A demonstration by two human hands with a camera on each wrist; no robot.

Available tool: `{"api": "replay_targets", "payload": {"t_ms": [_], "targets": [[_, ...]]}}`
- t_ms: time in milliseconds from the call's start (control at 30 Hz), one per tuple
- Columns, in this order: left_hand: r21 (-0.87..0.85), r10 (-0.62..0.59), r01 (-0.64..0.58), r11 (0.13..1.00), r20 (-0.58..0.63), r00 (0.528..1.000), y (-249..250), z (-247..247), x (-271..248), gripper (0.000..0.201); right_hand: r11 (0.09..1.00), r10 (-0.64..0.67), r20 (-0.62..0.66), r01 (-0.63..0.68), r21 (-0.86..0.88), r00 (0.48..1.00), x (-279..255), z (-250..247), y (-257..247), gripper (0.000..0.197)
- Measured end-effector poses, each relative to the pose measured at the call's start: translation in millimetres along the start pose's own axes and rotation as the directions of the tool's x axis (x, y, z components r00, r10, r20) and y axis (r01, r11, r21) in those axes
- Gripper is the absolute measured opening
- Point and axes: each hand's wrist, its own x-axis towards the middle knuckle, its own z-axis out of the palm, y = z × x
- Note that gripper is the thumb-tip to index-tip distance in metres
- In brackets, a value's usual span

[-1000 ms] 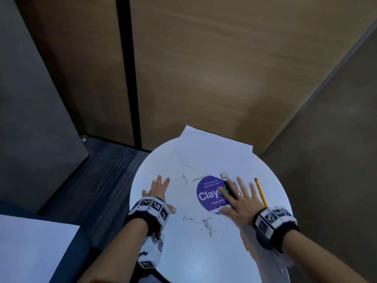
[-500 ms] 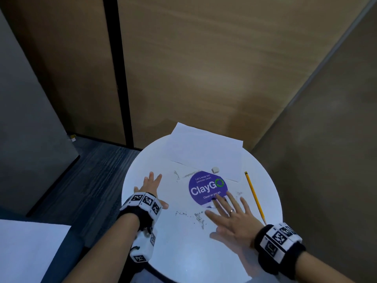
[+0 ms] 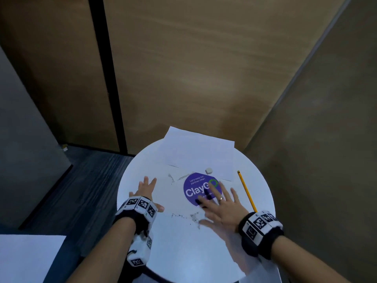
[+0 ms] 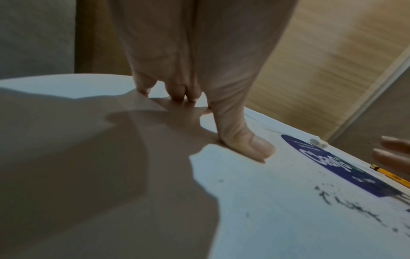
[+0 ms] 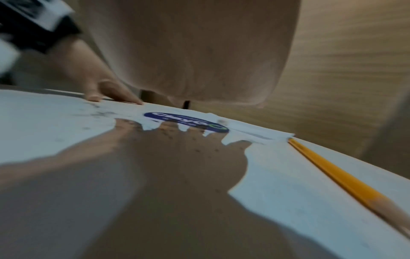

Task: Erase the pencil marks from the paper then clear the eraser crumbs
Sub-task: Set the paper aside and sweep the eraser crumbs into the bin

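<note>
Landmark: purple ClayGo sticker on round white surface. Left hand well left of it, flat, fingers straight, holding nothing. Eraser crumbs just below sticker. Right hand flat, released, fingertips back over sticker after sitting lower 0.5 s ago. Eraser and paper above; pencil right, clear of the hand.

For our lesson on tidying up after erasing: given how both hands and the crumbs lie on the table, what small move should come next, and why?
Probably sweep the flat right hand leftward through the eraser crumbs toward the table edge. The crumbs lie just left of its thumb, the eraser is set aside on the paper, and the left hand rests flat, steadying.
</note>
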Motion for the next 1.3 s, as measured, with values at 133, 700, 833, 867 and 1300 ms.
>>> {"api": "replay_targets", "payload": {"t_ms": [133, 700, 833, 867, 1300], "targets": [[-0.006, 0.0, 0.0, 1.0, -0.002, 1.0, 1, 1, 0, 0.11, 0.997, 0.015, 0.022, -0.017, 0.075, 1.0, -10, 11, 5, 0.09], [0.035, -0.01, 0.011, 0.999, -0.016, 1.0, 1, 0, 3, 0.11, 0.986, 0.165, -0.075, -0.167, -0.017, 0.983, -53, 44, 8, 0.078], [0.038, -0.002, 0.003, 0.999, -0.028, 1.0, 2, 2, 3, 0.11, 0.935, 0.334, 0.014, -0.333, 0.123, 0.942, -50, 44, 27, 0.115], [0.035, 0.001, 0.0, 0.999, -0.031, 1.0, 2, 2, 2, 0.109, 0.942, 0.31, 0.055, -0.314, 0.115, 0.949, -50, 43, 22, 0.117], [0.022, -0.006, 0.008, 1.0, -0.06, 0.998, 30, 15, -25, 0.111, 0.944, 0.216, 0.084, -0.23, 0.236, 0.973, -60, 34, 2, 0.125]]}}
